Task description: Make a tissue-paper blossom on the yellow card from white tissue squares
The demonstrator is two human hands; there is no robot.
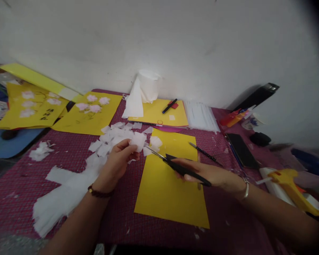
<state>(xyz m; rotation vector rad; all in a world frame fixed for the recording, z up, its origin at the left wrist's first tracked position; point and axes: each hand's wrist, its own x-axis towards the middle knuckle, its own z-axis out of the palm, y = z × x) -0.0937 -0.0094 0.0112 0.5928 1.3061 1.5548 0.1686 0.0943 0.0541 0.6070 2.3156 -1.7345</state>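
Between the thumb and fingers of my left hand (123,152) is a small white tissue paper piece (138,140). My right hand (202,171) grips black-handled scissors (187,170), whose blades point left at the tissue piece; one blade tip is close to it, and I cannot tell whether it touches. Below the scissors lies a yellow paper sheet (170,191) with a few white cut bits at its upper left corner. A pile of cut white tissue squares (103,141) spreads behind and left of my left hand. Larger tissue sheets (61,194) lie beside my left forearm.
A tissue roll (149,85) stands against the wall. Yellow sheets with pink-white paper flowers (93,106) lie at the left. A brush (206,153), a black phone-like slab (241,150) and a yellow glue gun (292,186) are on the right. A marker (169,106) rests at the back.
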